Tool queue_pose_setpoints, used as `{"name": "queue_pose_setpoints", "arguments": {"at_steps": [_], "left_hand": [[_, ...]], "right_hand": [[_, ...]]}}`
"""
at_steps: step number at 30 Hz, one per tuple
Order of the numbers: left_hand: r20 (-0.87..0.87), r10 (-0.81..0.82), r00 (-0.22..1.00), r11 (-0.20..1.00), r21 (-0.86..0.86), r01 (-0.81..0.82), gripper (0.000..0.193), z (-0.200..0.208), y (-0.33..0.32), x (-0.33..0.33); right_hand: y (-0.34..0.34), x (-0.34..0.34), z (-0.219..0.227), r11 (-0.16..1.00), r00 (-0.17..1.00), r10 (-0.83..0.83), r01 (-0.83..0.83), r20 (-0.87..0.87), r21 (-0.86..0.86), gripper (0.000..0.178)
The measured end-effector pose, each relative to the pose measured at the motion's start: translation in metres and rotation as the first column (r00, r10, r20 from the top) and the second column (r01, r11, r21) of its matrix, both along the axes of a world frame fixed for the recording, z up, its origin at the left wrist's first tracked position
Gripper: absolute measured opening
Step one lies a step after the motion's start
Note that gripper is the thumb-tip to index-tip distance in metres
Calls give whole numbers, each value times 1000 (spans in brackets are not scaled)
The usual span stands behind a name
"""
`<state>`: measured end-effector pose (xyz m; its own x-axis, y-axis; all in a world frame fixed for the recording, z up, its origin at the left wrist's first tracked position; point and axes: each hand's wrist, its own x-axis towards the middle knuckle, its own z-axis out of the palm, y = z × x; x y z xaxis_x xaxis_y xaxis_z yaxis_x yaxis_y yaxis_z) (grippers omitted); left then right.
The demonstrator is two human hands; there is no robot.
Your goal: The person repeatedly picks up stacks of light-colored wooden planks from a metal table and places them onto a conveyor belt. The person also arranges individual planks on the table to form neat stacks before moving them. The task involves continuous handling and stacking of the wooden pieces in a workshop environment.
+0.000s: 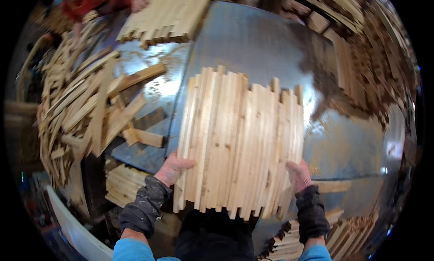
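Between my two hands lies a wide row of pale wooden strips (235,143), side by side with uneven ends. Its near end reaches past the table's front edge toward me. My left hand (174,167) clasps the row's left side near that end, thumb on top. On the opposite side my right hand (299,174) grips the outermost strips, its thumb also over the top. The fingers of both hands are partly hidden at the sides and beneath the wood. Dark sleeve covers sit on both forearms, over light blue sleeves.
A grey metal table (246,32) spreads beyond the row. Loose offcuts (101,107) are heaped at the left. Another strip panel (165,14) lies at the far left, beside a co-worker's hand (139,1). Stacked wood (361,66) stands at the right, with sawdust (348,132) nearby.
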<state>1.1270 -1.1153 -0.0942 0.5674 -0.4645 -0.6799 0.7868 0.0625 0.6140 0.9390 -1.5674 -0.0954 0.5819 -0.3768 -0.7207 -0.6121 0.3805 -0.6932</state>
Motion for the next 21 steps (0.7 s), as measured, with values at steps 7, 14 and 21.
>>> {"name": "queue_pose_setpoints", "arguments": {"at_steps": [7, 14, 21], "left_hand": [[207, 216, 954, 976, -78, -204, 71, 82, 41, -93], [340, 443, 830, 894, -101, -436, 83, 202, 167, -227], [355, 698, 622, 712, -247, -657, 89, 252, 190, -311]], "right_hand": [[14, -16, 17, 988, 952, 149, -154, 267, -1, 55], [118, 0, 126, 886, 793, 421, -464, 440, -11, 76], [183, 77, 242, 675, 552, 593, -738, 587, 12, 86]]}}
